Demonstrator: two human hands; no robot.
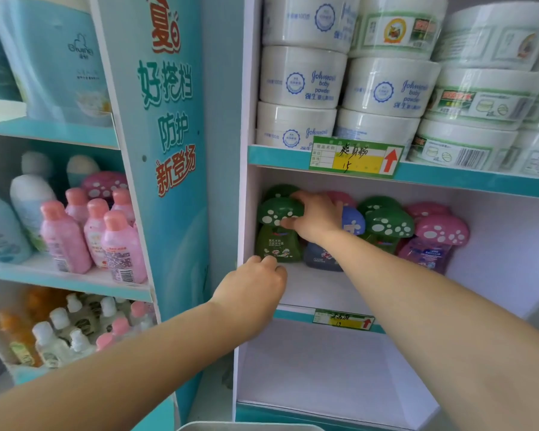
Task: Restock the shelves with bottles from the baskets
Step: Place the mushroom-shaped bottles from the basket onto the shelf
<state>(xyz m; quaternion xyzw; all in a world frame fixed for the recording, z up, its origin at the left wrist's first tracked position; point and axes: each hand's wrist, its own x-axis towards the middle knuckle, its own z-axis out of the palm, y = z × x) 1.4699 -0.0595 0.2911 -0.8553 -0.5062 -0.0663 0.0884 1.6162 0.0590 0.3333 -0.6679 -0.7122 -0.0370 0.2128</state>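
Your right hand [316, 217] is curled over the white-spotted mushroom cap of a green bottle [277, 241], thumb under the cap's rim and fingers over its top, so it is grasping that bottle by the head. The green bottle stands upright at the far left of the middle shelf [318, 290], right against the white side wall, with another green cap showing just behind it. Your left hand [252, 284] sits low at the shelf's front edge with its fingers bent, knuckles up against the foot of the same bottle; you cannot tell from here whether it grips the base or only touches it. Just beside the green bottle, partly hidden by your right wrist, stands a blue bottle [322, 258], then a second green one [388, 223] and a pink bottle [430, 244], all with the same spotted caps. On the shelf above, white powder tubs [302, 77] are stacked three high behind a green and yellow price tag [355, 157]. Past the blue panel [168, 119] on your left, small pink-capped bottles [69, 237] crowd another shelf.
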